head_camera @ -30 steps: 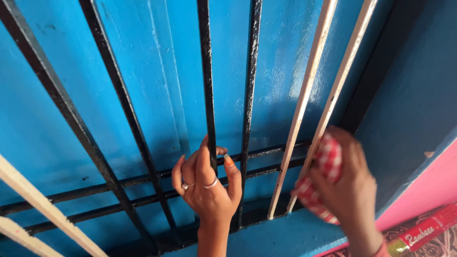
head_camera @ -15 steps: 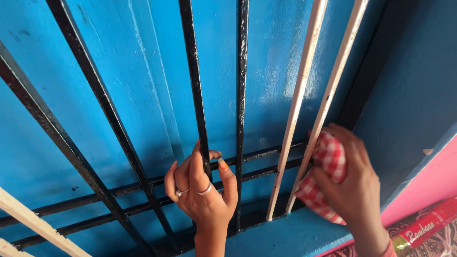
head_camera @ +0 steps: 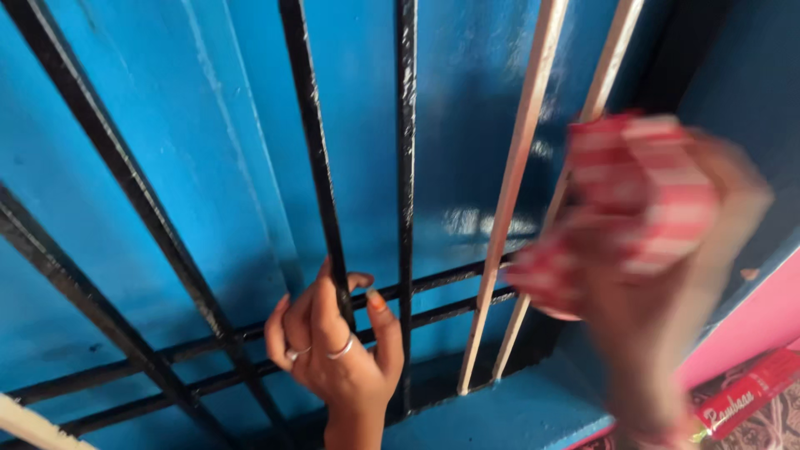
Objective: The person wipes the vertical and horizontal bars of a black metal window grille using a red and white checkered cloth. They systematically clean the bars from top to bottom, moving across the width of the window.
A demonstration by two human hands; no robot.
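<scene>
We are gripping a black window bar (head_camera: 321, 192) with our left hand (head_camera: 333, 354) at 6 o'clock; our blurred right hand (head_camera: 667, 275), at 3 o'clock, is clutching a red checked cloth (head_camera: 642, 192) beside the cream bars (head_camera: 517, 175).

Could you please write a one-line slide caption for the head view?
Left hand grips a black bar; blurred right hand holds a red checked cloth by a pale bar.

Red packet (head_camera: 744, 400) on patterned mat (head_camera: 771, 433)
</scene>
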